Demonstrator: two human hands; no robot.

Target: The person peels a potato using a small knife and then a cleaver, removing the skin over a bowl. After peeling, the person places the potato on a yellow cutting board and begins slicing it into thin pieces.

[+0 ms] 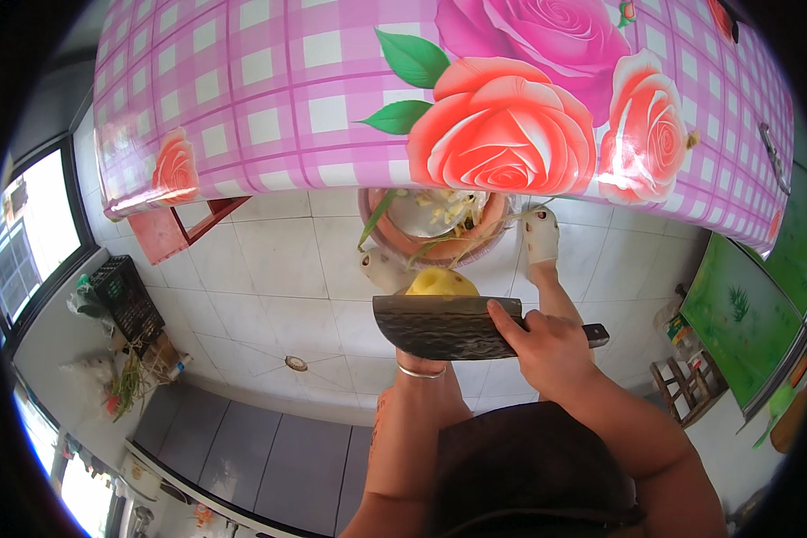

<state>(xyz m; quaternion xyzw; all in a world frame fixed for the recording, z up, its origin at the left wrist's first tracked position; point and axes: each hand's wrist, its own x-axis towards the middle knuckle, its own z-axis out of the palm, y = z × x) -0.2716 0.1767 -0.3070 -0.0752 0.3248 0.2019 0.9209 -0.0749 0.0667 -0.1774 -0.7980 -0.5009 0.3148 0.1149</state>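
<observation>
My right hand (551,343) grips the dark handle of a broad cleaver (444,328), its index finger laid along the blade near the spine. Behind the blade's upper edge shows a peeled yellow potato (442,281) with a few dark spots. The cleaver covers most of my left hand (420,362); only the wrist with a bangle and a little of the hand show, right beneath the potato. On the floor between the feet stands a round basin (467,252) with peelings and green leaf scraps, partly under the table edge.
A table with a pink checked rose-print cloth (262,101) spans the top. A red stool (158,235) stands under its left side. At the left are a black crate (128,296) and leafy greens (129,390); a wooden rack (689,390) is at the right. A floor drain (296,363) lies in the tiles.
</observation>
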